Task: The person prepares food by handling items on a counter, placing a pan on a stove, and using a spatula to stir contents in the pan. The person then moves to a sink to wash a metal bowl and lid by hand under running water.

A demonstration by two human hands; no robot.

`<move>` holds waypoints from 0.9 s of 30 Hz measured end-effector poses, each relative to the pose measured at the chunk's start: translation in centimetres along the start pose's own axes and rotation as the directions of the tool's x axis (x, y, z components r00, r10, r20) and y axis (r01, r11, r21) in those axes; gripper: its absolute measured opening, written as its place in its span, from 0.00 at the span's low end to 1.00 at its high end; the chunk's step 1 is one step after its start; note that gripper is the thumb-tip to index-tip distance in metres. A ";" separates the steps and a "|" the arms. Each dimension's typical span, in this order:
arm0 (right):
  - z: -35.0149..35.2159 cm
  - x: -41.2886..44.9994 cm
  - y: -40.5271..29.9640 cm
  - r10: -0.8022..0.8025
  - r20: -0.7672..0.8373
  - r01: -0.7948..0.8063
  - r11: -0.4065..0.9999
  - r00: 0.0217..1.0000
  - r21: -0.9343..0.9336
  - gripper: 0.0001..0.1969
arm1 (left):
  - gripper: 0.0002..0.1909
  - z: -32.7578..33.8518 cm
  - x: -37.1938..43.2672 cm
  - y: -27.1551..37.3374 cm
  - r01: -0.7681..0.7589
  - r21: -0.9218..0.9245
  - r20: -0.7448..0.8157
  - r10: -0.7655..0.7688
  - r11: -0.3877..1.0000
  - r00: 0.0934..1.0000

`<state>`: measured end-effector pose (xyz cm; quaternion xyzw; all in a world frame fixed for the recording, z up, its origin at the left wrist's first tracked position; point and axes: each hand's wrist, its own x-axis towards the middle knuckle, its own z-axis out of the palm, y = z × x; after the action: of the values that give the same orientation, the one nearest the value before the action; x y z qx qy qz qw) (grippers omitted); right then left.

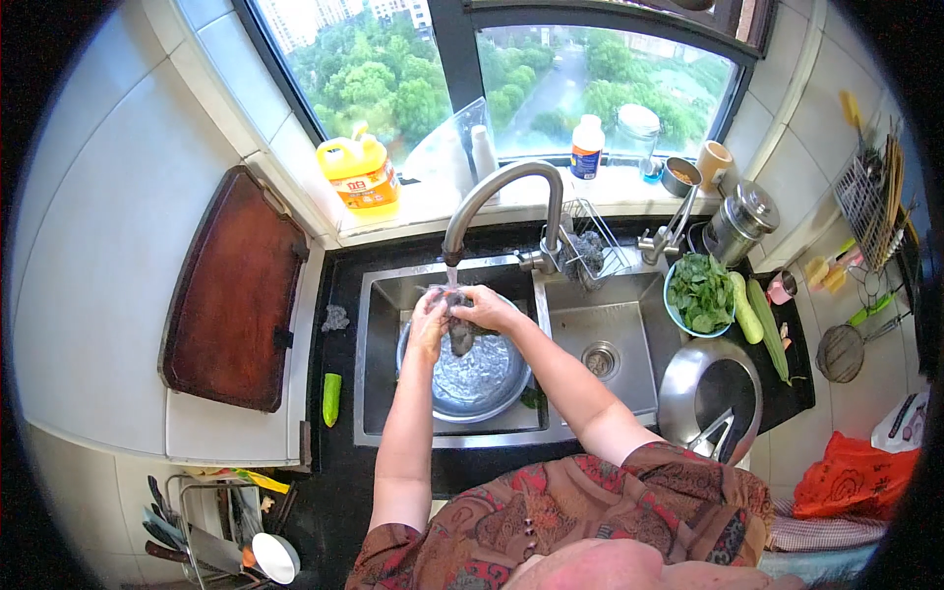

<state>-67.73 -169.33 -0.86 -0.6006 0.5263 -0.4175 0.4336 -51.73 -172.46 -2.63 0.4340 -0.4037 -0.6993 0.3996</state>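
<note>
Under the running faucet, my left hand and my right hand grip a wet, dark grey-brown item between them. My fingers hide its upper part, so its exact kind is unclear. Water falls on it at my fingertips. Directly below is a metal basin of rippling water, set in the left bowl of the steel double sink. A bit of green leaf lies beside the basin.
Right of the sink are a bowl of leafy greens, a pale green gourd, a ridged gourd and a steel ring-shaped object. A cut green vegetable lies left. Knives stand in a rack lower left.
</note>
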 end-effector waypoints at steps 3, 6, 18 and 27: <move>-2.7 2.2 4.2 0.089 -0.286 0.017 0.938 0.954 0.347 0.13 | 0.24 2.8 2.9 -4.2 0.002 0.258 -0.167 0.043 0.966 0.985; -0.9 0.4 2.6 0.269 -0.223 -0.125 0.853 0.937 0.506 0.12 | 0.28 5.0 0.0 -4.1 0.530 -0.298 -0.020 -0.560 0.794 0.828; 0.2 1.0 -3.7 0.097 -0.479 -0.353 0.804 0.872 -0.479 0.19 | 0.21 7.9 -1.9 -2.7 0.282 -0.506 0.109 -0.263 0.816 0.959; 9.3 -4.7 -8.1 0.078 -0.336 -0.174 0.948 0.939 -0.265 0.22 | 0.15 -4.5 1.4 -8.3 0.214 -0.665 0.516 0.234 0.715 0.824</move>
<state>-57.08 -163.32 4.12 -0.5465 0.6831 -0.3987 0.2751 -49.66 -171.75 -11.94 0.0200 -0.2116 -0.8922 0.3986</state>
